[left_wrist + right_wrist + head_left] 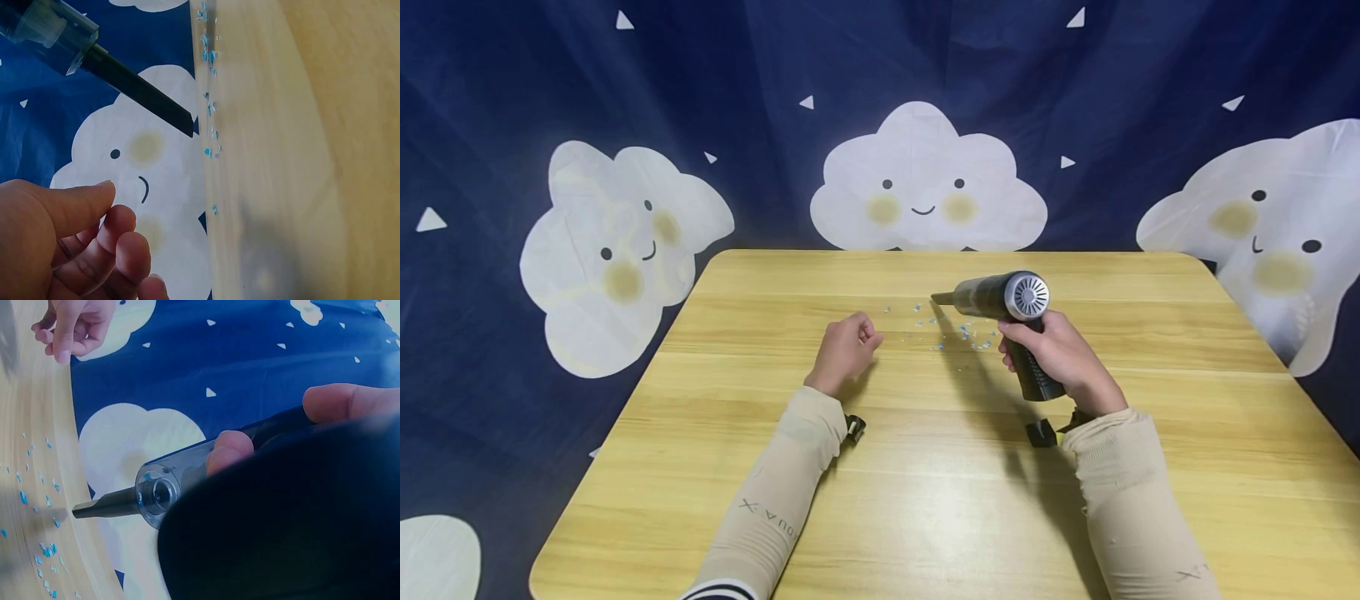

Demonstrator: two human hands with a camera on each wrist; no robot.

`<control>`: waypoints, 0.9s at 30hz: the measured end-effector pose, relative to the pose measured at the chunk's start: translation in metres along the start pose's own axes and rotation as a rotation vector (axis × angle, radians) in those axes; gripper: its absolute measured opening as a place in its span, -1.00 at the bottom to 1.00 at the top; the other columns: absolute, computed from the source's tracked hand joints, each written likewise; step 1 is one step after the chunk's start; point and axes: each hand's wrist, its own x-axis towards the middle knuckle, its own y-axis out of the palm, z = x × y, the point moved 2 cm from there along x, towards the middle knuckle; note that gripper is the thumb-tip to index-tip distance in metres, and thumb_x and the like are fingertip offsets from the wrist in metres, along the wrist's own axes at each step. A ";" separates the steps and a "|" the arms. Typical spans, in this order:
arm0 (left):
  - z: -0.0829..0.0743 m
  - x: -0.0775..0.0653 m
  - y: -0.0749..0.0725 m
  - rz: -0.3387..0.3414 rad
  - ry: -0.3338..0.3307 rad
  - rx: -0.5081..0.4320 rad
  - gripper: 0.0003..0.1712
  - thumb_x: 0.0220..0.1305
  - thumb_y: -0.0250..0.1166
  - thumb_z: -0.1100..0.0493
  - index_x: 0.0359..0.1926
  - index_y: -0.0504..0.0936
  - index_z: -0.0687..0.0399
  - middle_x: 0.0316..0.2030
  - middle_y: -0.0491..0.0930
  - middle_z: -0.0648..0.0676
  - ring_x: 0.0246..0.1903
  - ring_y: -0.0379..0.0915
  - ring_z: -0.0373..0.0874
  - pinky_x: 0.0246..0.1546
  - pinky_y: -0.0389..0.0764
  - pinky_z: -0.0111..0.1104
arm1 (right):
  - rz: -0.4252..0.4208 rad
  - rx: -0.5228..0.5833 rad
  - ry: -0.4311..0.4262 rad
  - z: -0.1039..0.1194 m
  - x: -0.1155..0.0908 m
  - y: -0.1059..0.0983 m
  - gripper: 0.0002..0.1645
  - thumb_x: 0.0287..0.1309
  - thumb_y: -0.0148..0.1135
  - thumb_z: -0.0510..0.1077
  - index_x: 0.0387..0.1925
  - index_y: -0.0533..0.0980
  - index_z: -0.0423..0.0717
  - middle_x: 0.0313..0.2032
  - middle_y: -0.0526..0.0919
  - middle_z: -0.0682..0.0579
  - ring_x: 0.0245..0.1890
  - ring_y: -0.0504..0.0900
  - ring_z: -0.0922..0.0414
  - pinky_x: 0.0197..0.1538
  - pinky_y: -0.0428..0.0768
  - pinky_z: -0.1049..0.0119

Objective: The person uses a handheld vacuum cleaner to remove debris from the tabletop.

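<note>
My right hand point(1071, 358) grips the handle of a black and grey handheld vacuum cleaner point(996, 293), which is held up over the table. Its narrow flat nozzle point(147, 90) points left and its clear dust cup point(164, 492) sits behind that. Small blue and white scraps point(964, 333) lie scattered on the tabletop below and around the nozzle. To the left of the scraps, my left hand point(844, 352) hovers with loosely curled fingers and holds nothing. Its thumb lies close to the index finger in the left wrist view.
A pale wooden table point(685, 467) with rounded corners fills the area before me. Behind it hangs a dark blue curtain point(760, 50) printed with white smiling clouds and small triangles. Dark camera mounts sit at both wrists.
</note>
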 end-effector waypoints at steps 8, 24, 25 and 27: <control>0.003 0.001 -0.001 -0.017 -0.006 -0.004 -0.79 0.26 0.28 0.14 -0.45 0.44 0.08 -0.44 0.56 0.03 -0.41 0.43 -0.08 -0.31 0.51 -0.24 | 0.012 -0.005 -0.007 0.000 -0.001 0.001 -0.64 0.32 0.08 -0.12 -0.07 0.33 -0.37 -0.50 0.55 -0.05 -0.55 0.58 0.10 -0.42 0.63 0.25; 0.006 0.002 -0.006 -0.025 -0.027 -0.004 -0.78 0.26 0.28 0.12 -0.44 0.47 0.09 -0.43 0.58 0.05 -0.42 0.43 -0.06 -0.32 0.50 -0.23 | 0.031 0.004 -0.023 0.001 -0.001 0.004 -0.67 0.32 0.05 -0.15 -0.07 0.33 -0.36 -0.49 0.55 -0.06 -0.54 0.57 0.11 -0.40 0.62 0.24; 0.006 0.002 -0.006 -0.022 -0.033 -0.010 -0.79 0.26 0.28 0.12 -0.44 0.47 0.09 -0.43 0.58 0.05 -0.42 0.43 -0.06 -0.31 0.50 -0.23 | 0.031 0.006 -0.021 0.001 -0.001 0.004 -0.67 0.32 0.06 -0.14 -0.07 0.33 -0.36 -0.49 0.55 -0.06 -0.54 0.57 0.11 -0.41 0.62 0.25; 0.006 0.002 -0.007 -0.018 -0.047 -0.016 -0.79 0.26 0.28 0.13 -0.44 0.46 0.08 -0.43 0.57 0.05 -0.41 0.43 -0.06 -0.30 0.50 -0.23 | 0.032 0.007 -0.018 0.001 -0.001 0.005 -0.67 0.32 0.06 -0.14 -0.08 0.33 -0.36 -0.48 0.55 -0.06 -0.54 0.57 0.10 -0.41 0.62 0.27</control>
